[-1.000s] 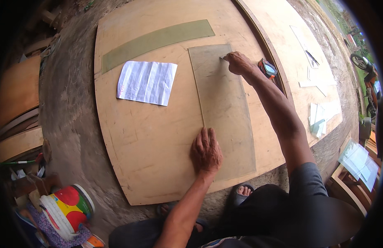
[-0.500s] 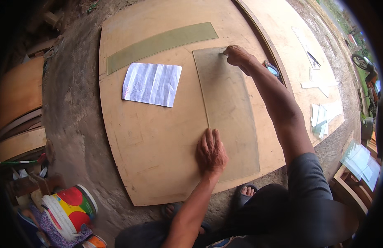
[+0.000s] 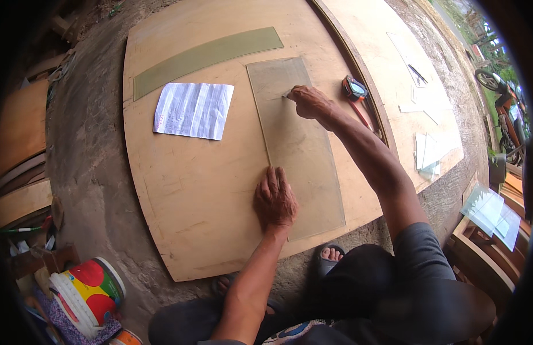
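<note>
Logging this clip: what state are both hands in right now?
Left hand: open, laid at the left edge of the glass pane.
Right hand: closed, holding a small tool, mostly hidden.

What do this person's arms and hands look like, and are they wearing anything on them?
Both the left hand and right hand are ungloved, with no watch or bracelet visible. The forearms are uncovered. A short, plain dark grey sleeve covers the right upper arm.
</note>
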Tool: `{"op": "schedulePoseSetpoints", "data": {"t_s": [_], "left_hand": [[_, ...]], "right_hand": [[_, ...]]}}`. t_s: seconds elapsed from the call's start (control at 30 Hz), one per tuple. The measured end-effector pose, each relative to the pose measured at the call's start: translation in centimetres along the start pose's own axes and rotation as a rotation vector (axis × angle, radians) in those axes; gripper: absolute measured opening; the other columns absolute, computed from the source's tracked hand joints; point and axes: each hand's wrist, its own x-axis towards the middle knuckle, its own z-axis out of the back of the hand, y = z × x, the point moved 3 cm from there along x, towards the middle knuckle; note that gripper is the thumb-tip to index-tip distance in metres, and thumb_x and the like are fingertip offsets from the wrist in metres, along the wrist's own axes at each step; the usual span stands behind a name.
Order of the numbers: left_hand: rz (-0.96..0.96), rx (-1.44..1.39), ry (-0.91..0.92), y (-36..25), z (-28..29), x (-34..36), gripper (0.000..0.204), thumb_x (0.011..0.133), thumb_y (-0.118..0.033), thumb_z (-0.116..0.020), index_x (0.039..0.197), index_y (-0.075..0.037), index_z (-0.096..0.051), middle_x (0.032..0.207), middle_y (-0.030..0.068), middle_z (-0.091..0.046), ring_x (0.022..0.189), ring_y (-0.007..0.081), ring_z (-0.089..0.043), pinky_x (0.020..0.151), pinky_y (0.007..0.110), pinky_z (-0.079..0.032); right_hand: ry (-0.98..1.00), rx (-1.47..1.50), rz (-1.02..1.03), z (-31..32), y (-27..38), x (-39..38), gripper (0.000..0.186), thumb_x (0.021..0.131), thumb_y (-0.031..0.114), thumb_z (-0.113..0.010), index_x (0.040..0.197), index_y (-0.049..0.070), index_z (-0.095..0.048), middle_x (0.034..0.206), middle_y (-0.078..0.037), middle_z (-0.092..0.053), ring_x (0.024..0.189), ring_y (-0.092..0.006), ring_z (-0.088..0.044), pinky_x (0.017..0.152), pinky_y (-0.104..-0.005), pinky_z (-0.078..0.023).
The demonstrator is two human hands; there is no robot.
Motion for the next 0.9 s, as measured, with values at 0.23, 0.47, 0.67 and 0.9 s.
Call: {"op": "schedulePoseSetpoints", "data": {"t_s": [0.23,0.47,0.67,0.9], "left_hand": [[0.024,-0.044,-0.025,-0.1,-1.1,-0.2,0.056,0.094,-0.023,-0.060,0.147,-0.005,-0.050,0.155,0.0166,-0.045,0.138,0.0342,-0.041,0.115,0.051,-0.033],[0.010,-0.039,-0.057,-0.1,-1.8,-0.5,0.055,0.095,-0.022,-0.057,0.147,-0.005,-0.049,0.156,0.0182,-0.043,0.139,0.0351,-0.038,0.116,0.053,-0.030],[0.020,-0.075,-0.069,0.0,-2.1,-0.4,0.053,0.097,-0.021,-0.055,0.147,-0.006,-0.050,0.156,0.0179,-0.043,0.137,0.0365,-0.040,0.115,0.053,-0.031],[0.037,-0.074,-0.029,0.0,-1.8,-0.4,0.054,0.097,-0.022,-0.055,0.148,-0.006,-0.049,0.157,0.0168,-0.042,0.138,0.0356,-0.040,0.115,0.052,-0.032]], "right_hand": [[0.099,0.059,0.007,-1.1,1.8,-12.6,0.050,0.078,-0.010,-0.053,0.124,0.004,-0.067,0.121,-0.017,-0.066,0.107,-0.0383,-0.068,0.085,-0.0471,-0.058],[0.140,0.022,-0.008,-1.1,3.2,-11.2,0.058,0.082,-0.012,-0.047,0.134,0.008,-0.064,0.134,-0.013,-0.063,0.110,-0.0352,-0.067,0.089,-0.0442,-0.057],[0.151,0.015,0.013,-4.4,2.4,-15.4,0.053,0.083,-0.011,-0.048,0.131,0.005,-0.064,0.135,-0.012,-0.062,0.100,-0.0357,-0.070,0.082,-0.0445,-0.059],[0.204,0.050,0.072,-3.9,3.5,-27.4,0.057,0.085,-0.011,-0.049,0.138,0.006,-0.059,0.143,-0.012,-0.058,0.081,-0.0348,-0.073,0.071,-0.0432,-0.061]]}}
